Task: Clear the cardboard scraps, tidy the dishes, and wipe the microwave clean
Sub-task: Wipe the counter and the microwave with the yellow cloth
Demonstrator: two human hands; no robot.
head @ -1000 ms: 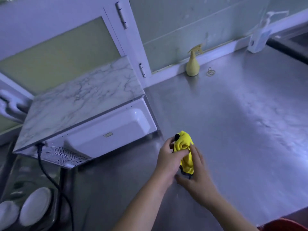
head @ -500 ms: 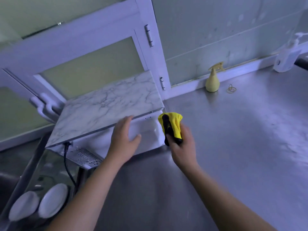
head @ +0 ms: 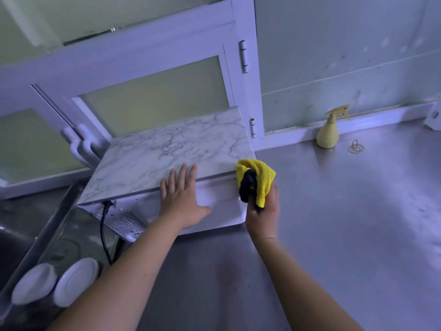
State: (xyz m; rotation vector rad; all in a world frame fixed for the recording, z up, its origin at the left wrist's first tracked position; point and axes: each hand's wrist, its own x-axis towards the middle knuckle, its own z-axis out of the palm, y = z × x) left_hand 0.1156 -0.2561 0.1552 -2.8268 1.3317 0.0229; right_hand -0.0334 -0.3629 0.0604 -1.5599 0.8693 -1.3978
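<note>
Yellow cloth [head: 261, 181], soft and light, sits bunched in the right hand [head: 262, 211]'s grip beside the microwave [head: 214, 199] on the worktop [head: 334, 223]; left hand [head: 182, 201] rests flat, fingers spread, bracing the heavy, rigid casing.

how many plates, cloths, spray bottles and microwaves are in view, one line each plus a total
white plates: 2
yellow cloth: 1
yellow spray bottle: 1
microwave: 1
total: 5
</note>
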